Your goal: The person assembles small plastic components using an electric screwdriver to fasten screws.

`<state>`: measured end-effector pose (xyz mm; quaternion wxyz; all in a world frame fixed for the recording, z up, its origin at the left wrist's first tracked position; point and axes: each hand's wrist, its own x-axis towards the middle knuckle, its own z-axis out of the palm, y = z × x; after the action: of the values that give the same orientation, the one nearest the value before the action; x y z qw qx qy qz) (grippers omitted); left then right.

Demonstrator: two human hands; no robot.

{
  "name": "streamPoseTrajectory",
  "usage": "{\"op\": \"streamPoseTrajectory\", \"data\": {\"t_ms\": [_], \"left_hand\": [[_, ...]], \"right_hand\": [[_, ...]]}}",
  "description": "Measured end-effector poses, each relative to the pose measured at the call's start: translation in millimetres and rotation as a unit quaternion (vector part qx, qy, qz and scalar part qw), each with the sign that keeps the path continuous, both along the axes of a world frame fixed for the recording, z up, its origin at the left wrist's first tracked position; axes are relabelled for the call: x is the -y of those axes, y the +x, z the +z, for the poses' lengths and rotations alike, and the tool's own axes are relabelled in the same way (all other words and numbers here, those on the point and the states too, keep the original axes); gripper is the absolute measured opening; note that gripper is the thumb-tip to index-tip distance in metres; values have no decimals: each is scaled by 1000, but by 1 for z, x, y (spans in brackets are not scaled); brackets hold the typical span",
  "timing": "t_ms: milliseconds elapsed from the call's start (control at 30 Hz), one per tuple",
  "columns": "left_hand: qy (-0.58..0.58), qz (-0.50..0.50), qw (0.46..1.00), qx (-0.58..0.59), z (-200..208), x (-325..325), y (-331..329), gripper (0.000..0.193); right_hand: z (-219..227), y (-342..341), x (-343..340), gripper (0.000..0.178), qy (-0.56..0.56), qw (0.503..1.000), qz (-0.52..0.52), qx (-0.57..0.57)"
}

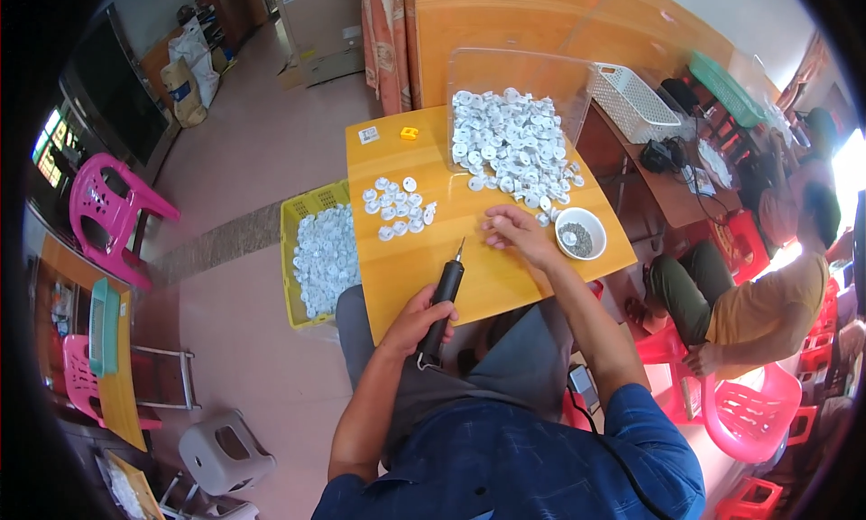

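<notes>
The near half of the counter (410, 281) lies bare between the left hand (417, 320), closed around a black electric screwdriver (444, 303) that slants up over the near edge, and the right hand (516, 231), so there is open passage across the wood there. Farther back the way narrows: a cluster of white round parts (397, 209) sits left of centre, a big heap of white parts (514, 146) spills from a tipped clear bin (514, 73) at the far right, and a small white bowl (580, 233) stands just right of the right hand. A bare lane runs between cluster and heap toward the far edge, where only a yellow block (409, 133) and a small tag (368, 135) lie.
</notes>
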<state>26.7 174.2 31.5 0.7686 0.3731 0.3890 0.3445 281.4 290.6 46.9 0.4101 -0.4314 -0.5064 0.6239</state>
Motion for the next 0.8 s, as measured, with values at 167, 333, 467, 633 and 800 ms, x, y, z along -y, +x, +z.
{"op": "streamPoseTrajectory", "data": {"t_ms": [167,333,467,633,800], "left_hand": [[1,-8,1000,6,-3,-3,1,32],[6,-21,1000,10,-2,0,-1,35],[-6,-21,1000,16,-1,0,0,36],[-13,-16,1000,24,-1,-4,3,38],[-21,-10,999,29,3,-11,12,39]], "right_hand": [[20,79,42,23,13,994,92,64],[22,151,130,11,-132,912,341,188],[9,181,215,16,-202,828,453,260],[14,175,282,36,-361,715,522,293],[13,137,323,43,-437,697,529,206]]}}
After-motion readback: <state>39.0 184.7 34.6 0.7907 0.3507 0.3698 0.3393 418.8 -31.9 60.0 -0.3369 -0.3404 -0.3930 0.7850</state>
